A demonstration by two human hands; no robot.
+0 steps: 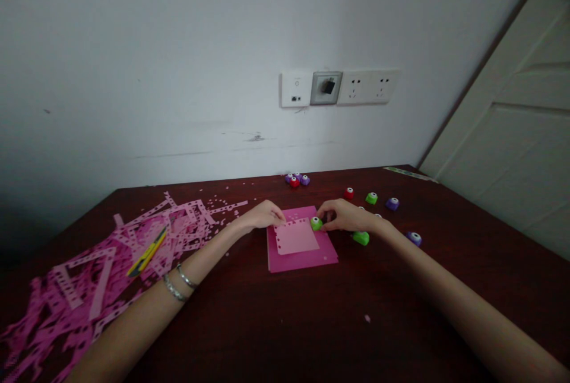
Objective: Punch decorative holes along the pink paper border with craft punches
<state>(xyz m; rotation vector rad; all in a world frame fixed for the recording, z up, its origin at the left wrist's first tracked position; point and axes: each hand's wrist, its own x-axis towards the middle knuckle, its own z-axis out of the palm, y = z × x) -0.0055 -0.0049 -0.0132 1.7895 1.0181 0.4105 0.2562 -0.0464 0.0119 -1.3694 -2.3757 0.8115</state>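
Note:
A light pink sheet with a row of small holes along its far edge lies on a stack of darker pink paper. My left hand pinches the sheet at its far left corner. At the far right corner, my right hand has its fingers closed on a small green craft punch, which sits at the sheet's edge. Whether paper is inside the punch's slot is too small to tell. Another green punch lies just below my right wrist.
Pink punched strips heap up at the left, with a yellow utility knife on them. More punches stand right: a red one, a green one, purple ones. A cluster sits by the wall, below sockets.

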